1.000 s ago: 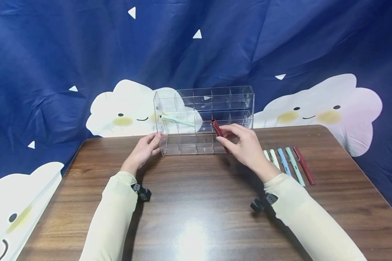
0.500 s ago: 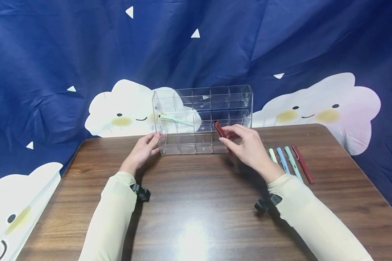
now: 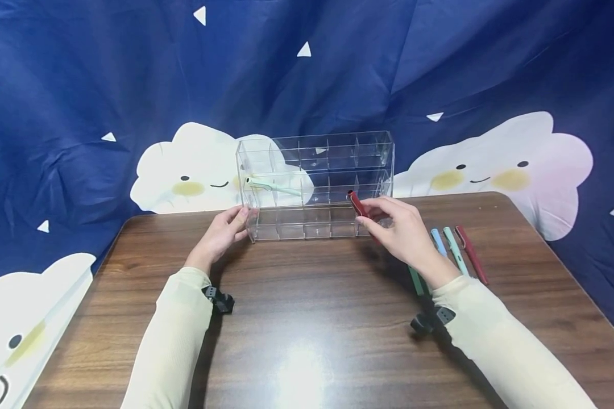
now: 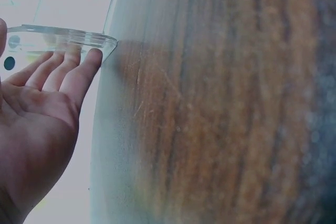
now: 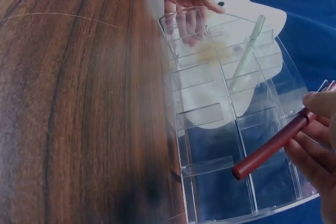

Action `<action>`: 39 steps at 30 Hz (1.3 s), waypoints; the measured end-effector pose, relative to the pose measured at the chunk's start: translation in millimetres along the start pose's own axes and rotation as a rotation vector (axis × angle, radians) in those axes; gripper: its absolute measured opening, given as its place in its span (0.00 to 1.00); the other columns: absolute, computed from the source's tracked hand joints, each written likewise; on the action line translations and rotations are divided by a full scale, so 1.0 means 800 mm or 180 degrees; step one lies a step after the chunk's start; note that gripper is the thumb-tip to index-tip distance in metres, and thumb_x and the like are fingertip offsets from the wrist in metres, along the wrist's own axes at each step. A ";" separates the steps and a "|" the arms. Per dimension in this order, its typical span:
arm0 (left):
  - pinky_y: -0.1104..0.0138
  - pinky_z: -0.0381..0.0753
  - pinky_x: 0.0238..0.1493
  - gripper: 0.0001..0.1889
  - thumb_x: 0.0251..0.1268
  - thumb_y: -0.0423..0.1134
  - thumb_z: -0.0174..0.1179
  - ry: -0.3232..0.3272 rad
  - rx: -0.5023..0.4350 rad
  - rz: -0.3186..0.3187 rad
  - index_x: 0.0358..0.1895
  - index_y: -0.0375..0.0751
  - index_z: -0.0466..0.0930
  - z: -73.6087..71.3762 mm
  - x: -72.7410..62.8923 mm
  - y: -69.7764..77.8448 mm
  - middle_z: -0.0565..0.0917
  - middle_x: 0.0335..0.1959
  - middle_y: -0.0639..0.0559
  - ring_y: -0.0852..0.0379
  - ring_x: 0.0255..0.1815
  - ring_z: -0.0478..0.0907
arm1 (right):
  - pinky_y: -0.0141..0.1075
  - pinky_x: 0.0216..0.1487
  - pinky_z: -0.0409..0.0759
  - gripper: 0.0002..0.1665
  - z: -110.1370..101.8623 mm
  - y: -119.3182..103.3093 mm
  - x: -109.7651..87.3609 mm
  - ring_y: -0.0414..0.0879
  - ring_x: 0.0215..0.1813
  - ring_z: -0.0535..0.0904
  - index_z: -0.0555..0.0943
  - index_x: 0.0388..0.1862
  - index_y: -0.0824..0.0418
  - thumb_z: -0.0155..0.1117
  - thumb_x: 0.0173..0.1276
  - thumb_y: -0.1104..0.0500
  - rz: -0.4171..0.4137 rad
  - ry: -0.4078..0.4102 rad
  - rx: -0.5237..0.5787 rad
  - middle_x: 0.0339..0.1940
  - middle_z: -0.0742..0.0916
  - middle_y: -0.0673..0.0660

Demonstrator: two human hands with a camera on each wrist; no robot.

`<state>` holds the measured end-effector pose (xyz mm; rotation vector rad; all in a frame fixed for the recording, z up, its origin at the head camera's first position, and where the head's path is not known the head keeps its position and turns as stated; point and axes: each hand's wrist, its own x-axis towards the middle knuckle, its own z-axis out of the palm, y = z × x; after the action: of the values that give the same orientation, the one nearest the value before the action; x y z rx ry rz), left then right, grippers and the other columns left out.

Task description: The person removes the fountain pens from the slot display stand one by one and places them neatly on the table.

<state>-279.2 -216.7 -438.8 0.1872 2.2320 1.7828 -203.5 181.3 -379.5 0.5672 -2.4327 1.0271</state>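
In the head view a clear three-tier organizer [image 3: 317,230] stands at the back of the table. My left hand [image 3: 224,233] is at its lower left corner. The left wrist view shows the fingers [image 4: 68,74] fairly straight, with their tips against the clear panel. My right hand [image 3: 396,230] pinches a red pen [image 3: 356,203] between thumb and fingers, tilted in front of the organizer's right part. In the right wrist view the pen's barrel [image 5: 268,150] overlaps the compartments. A mint pen [image 3: 273,186] leans across the middle tier at the left.
Right of my right hand, a blue pen [image 3: 438,241], a light green pen [image 3: 455,250] and a red pen [image 3: 472,254] lie side by side on the wooden table [image 3: 286,318]. Part of a dark green item [image 3: 417,281] shows below the right wrist. A blue cloud-print curtain [image 3: 348,68] hangs behind.
My right hand has shifted right with the red pen, now covering the palest pens on the table. A dark green item has come into view below the wrist. The left hand stays at the organizer.
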 end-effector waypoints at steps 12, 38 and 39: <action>0.51 0.73 0.82 0.34 0.91 0.52 0.44 0.0013 0.0007 -0.0021 0.85 0.31 0.57 0.004 -0.002 0.001 0.68 0.84 0.35 0.39 0.87 0.62 | 0.19 0.41 0.87 0.21 -0.010 0.012 -0.016 0.53 0.41 0.91 0.89 0.57 0.66 0.80 0.65 0.70 -0.0040 0.0140 0.0079 0.41 0.93 0.60; 0.53 0.73 0.82 0.36 0.91 0.55 0.43 -0.0021 0.0013 -0.0062 0.85 0.31 0.56 -0.002 -0.002 0.003 0.67 0.84 0.36 0.41 0.88 0.61 | 0.18 0.39 0.76 0.20 -0.036 0.027 -0.043 0.52 0.38 0.90 0.90 0.54 0.62 0.82 0.63 0.67 -0.0002 0.0315 -0.0197 0.36 0.94 0.55; 0.53 0.73 0.82 0.36 0.91 0.55 0.43 -0.0022 0.0024 -0.0058 0.85 0.31 0.57 -0.002 -0.002 0.004 0.67 0.84 0.36 0.41 0.88 0.60 | 0.19 0.40 0.77 0.20 -0.038 0.028 -0.043 0.52 0.38 0.90 0.90 0.54 0.62 0.82 0.63 0.67 0.0008 0.0319 -0.0207 0.36 0.94 0.56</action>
<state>-278.3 -217.7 -435.6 0.1737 2.2289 1.7618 -179.5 224.7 -391.6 0.4794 -2.3701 0.9506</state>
